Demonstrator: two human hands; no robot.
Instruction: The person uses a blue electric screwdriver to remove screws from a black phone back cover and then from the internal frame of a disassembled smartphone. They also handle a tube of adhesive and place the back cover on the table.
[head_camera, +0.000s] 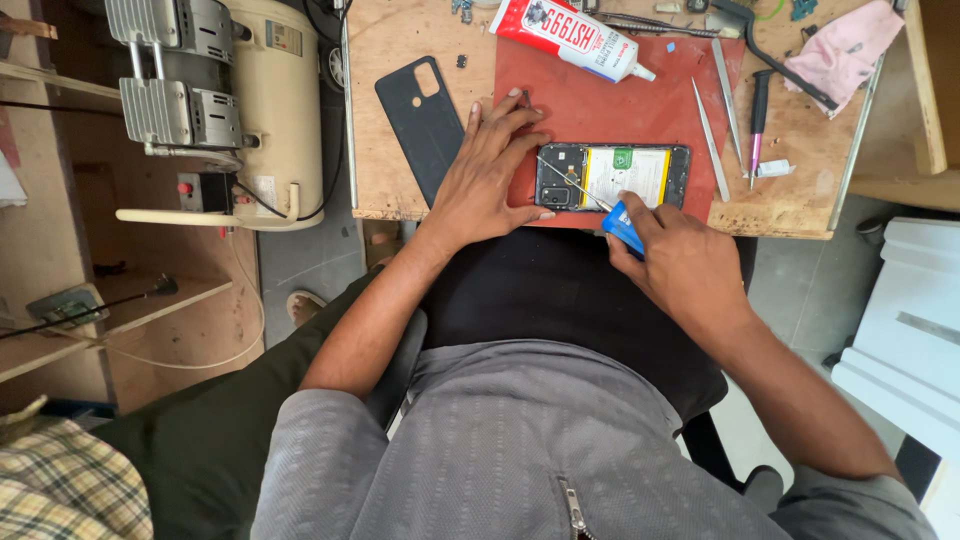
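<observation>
The opened phone (612, 176), its back off and its insides showing, lay on a red mat (600, 100) near the tabletop's (400, 190) near edge; the left hand (487, 170) lay flat and spread, pressing the phone's left end; the right hand (680, 255) was closed around a blue-handled screwdriver (605, 210), its thin tip reaching over the phone's left part; a black back cover (425, 120) lay left of the mat; tweezers (712, 150) and a glue tube (570, 35) lay farther off.

Bare mat (600, 110) lay open beyond the phone (612, 176); glue tube (572, 36) blocked farther, tweezers (711, 140) right, back cover (422, 120) left.
</observation>
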